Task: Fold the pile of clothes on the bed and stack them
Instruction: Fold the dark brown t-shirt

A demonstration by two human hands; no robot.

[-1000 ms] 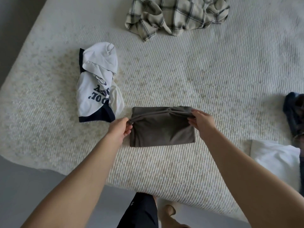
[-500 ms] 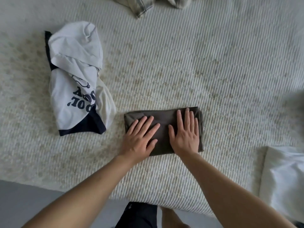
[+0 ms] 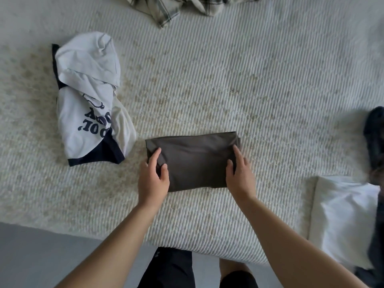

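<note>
Brown garment point(image 3: 193, 161): folded into a flat rectangle, lying on the bed point(image 3: 249, 84) close to its near edge; I take it as my landmark.
Left hand point(image 3: 152, 179): at the brown garment's left end; my thumb lies on top of the cloth and my fingers point(image 3: 154, 157) curl round that end, gripping it.
Right hand point(image 3: 240, 177): at the brown garment's right end; my thumb rests on the top layer and my fingers point(image 3: 239, 156) wrap the right edge, gripping it.
White shirt point(image 3: 89, 102): to the left of the brown garment and a little further up the bed, crumpled, with dark navy trim and dark lettering; its lower corner lies near the garment's left end but apart from it.
Plaid shirt point(image 3: 176, 7): well beyond the brown garment, at the far side of the bed, bunched up and cut off by the top of the view.
White pillow point(image 3: 342, 215): to the right of the brown garment, at the bed's near right side.
Dark cloth point(image 3: 374, 140): further right than the pillow, at the edge of the view; what it is I cannot tell.
My legs: below the brown garment, past the bed's near edge, in dark shorts point(image 3: 172, 269).
</note>
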